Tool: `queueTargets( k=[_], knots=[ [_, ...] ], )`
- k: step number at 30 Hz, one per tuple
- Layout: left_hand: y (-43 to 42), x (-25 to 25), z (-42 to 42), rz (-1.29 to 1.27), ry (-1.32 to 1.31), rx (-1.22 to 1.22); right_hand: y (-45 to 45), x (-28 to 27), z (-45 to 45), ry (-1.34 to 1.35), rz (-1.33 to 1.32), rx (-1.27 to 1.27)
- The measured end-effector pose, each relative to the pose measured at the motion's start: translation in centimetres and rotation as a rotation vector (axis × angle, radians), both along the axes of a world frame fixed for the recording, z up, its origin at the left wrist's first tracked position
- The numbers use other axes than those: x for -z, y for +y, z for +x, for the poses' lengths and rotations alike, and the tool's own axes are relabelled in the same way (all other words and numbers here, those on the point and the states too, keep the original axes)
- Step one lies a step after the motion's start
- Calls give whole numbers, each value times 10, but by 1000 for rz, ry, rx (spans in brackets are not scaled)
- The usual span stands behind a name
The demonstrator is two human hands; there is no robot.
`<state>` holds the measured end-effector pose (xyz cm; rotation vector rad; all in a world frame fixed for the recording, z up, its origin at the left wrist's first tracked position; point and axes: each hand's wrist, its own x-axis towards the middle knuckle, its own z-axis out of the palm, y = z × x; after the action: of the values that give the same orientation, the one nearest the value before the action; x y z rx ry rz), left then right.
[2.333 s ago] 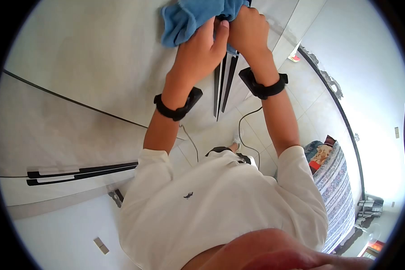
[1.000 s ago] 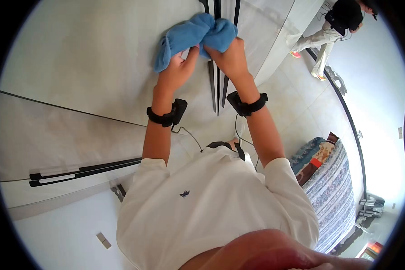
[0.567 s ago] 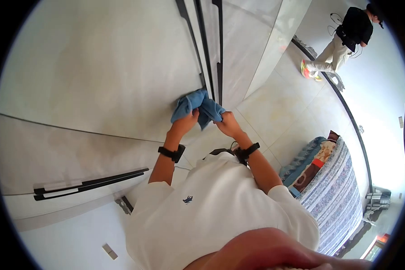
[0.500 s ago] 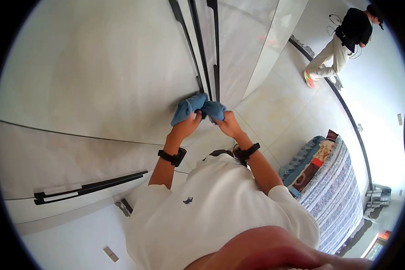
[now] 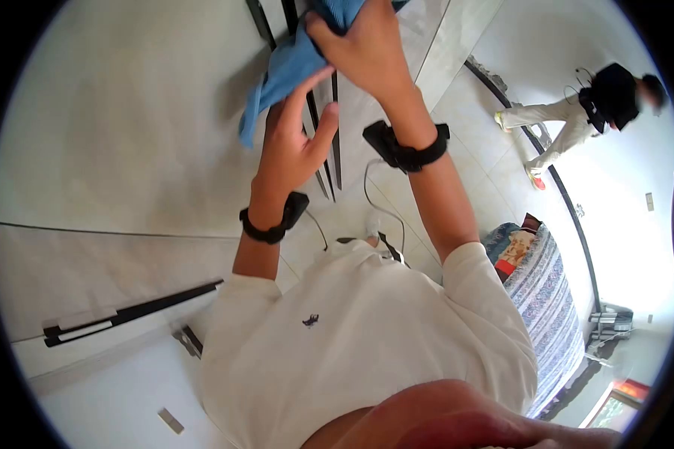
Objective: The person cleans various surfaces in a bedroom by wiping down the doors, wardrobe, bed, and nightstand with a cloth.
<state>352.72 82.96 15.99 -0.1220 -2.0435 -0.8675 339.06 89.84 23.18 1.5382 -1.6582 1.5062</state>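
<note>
A blue cloth [image 5: 288, 67] hangs in front of the wardrobe doors at the top of the view, partly cut off by the upper edge. My right hand [image 5: 371, 56] is closed on its upper part, thumb pressed on the fabric. Just below, my left hand [image 5: 292, 146] has its thumb and index finger spread apart, close to the cloth's lower edge. Its other fingers are partly hidden, and I cannot tell whether they touch the cloth. Black straps with small boxes circle both wrists.
Pale wardrobe doors [image 5: 127, 120] with long black handles [image 5: 131, 314] fill the left side. A bed with a striped cover [image 5: 550, 299] stands at the right. Another person [image 5: 614, 97] walks by the far wall. A cable [image 5: 382, 202] hangs below my right wrist.
Both hands have risen along the wardrobe with the cloth. My left hand has let go of its bunched part and spread its fingers. The other person has shifted downward in view.
</note>
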Motion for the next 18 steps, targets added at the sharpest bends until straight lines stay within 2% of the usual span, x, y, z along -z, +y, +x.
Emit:
queueTargets(
  k=[1,3,5,7,9,15,18],
  knots=[
    [4,1,-7,63,-48,23,1,6,-2,-14,18,-18],
    [6,9,-15,130,-100,24,-6,19,-7,-166,103,188],
    [9,26,-26,227,-98,81,-9,42,-12,-200,124,229],
    [7,48,-35,281,-118,120,-14,61,-16,-158,182,373],
    [8,62,-36,277,-194,39,-22,89,-26,-141,87,337],
    [16,124,-36,380,-346,26,-9,162,-26,-290,247,282],
    [20,143,-31,266,-398,-2,1,187,-22,-376,272,209]
  ],
)
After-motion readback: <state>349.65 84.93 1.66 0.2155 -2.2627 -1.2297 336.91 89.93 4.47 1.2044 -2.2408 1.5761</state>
